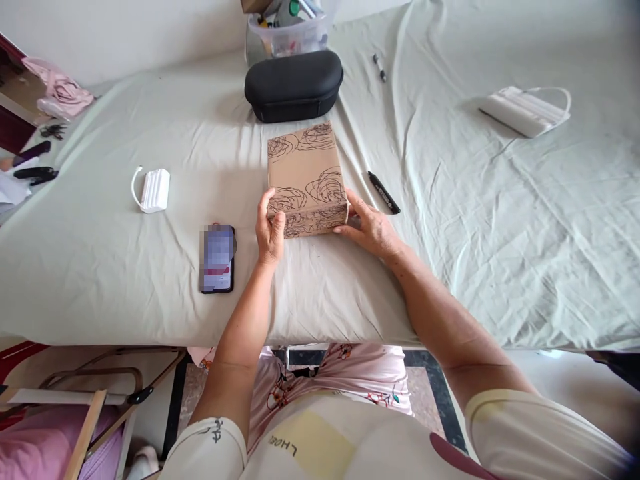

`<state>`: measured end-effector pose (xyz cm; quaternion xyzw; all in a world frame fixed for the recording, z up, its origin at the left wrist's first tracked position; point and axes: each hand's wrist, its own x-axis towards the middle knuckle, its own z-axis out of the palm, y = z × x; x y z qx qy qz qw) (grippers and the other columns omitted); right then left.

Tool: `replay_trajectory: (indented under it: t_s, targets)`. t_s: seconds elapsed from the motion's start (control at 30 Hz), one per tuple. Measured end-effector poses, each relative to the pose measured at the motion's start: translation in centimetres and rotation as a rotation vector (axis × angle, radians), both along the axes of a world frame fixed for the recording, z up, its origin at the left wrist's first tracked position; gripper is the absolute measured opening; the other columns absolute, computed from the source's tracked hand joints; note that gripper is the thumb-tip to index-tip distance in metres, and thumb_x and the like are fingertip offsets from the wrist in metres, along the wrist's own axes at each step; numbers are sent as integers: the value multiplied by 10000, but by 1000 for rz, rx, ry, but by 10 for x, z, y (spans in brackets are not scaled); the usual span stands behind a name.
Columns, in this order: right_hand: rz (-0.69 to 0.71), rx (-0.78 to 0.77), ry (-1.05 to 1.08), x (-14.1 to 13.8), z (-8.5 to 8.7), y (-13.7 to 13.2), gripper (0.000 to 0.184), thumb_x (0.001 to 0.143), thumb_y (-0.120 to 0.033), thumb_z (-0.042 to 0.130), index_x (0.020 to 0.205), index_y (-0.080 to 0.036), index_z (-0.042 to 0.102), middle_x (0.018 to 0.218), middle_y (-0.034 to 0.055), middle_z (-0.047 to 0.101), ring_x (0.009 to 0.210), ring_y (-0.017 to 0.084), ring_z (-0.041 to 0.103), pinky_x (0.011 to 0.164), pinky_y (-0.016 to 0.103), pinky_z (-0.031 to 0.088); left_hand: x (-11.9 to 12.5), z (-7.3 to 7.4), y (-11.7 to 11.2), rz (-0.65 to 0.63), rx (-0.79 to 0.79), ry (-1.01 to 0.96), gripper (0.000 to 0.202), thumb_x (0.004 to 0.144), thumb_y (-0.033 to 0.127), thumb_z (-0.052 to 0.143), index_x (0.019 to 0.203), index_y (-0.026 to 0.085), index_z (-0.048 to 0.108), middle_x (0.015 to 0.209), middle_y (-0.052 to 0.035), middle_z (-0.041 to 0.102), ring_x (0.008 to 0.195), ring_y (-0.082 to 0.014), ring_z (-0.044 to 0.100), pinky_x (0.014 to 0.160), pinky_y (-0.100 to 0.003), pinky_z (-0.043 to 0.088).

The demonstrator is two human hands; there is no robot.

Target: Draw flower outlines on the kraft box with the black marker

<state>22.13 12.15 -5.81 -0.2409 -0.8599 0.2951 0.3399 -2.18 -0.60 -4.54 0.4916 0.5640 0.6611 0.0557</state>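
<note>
While your left hand (271, 230) and right hand (373, 227) are clasping the box (306, 164), you're apparently steadying it, any turn needing even pressure.

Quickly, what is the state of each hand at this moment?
Left hand: holding the cardboard box at its near left corner.
Right hand: holding the same box at its near right corner.

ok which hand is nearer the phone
Left. The left hand is right of the phone, at the left of the box; the right hand is farther off, at its right.
</note>
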Motion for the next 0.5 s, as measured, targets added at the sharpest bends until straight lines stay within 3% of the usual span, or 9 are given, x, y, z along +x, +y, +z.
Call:
replay_trajectory:
  t_s: [0.2,0.5]
  targets:
    - [-7,-35,85,-6,2,-5,929,889,-805,681,1637,-285,502,934,40,760,792,198,686,873,390,645,-4,2,-4,74,-2,-8,759,965,856,449,1399,254,608,1480,-115,659,1467,-273,581,1304,-418,402]
    - [-87,-34,121,-8,5,-5,797,929,-800,624,1536,-283,604,960,42,749,704,162,610,742,344,611,-3,3,-5,32,-32,-27,690,952,803,556,1365,254,616,1442,-113,672,1428,-277,610,1262,-407,452]
